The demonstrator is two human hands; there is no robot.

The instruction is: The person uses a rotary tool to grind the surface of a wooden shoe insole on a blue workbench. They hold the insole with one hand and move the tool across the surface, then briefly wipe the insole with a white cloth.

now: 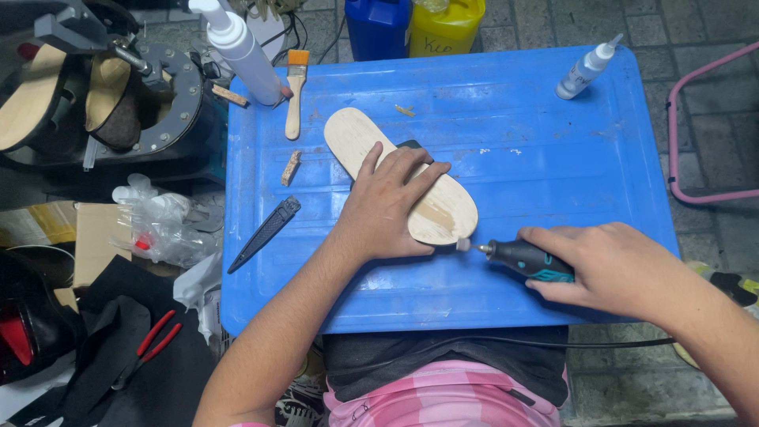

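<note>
A pale wooden shoe-sole blank (pixel 360 138) lies diagonally on a blue plastic lid (pixel 538 166) that serves as a work surface. My left hand (pixel 387 205) presses flat on the sole's middle, holding it down. My right hand (pixel 609 265) grips a dark rotary tool (pixel 518 257) with teal accents. Its small white grinding tip (pixel 463 246) touches the sole's near rounded edge. A black cord runs from the tool across my lap.
On the lid lie a black knife-like sheath (pixel 265 233), a paintbrush (pixel 296 91), small wood bits (pixel 291 168) and a small squeeze bottle (pixel 585 69). A white bottle (pixel 241 49) and a machine holding soles (pixel 118 95) stand left. Red-handled pliers (pixel 154 341) lie lower left.
</note>
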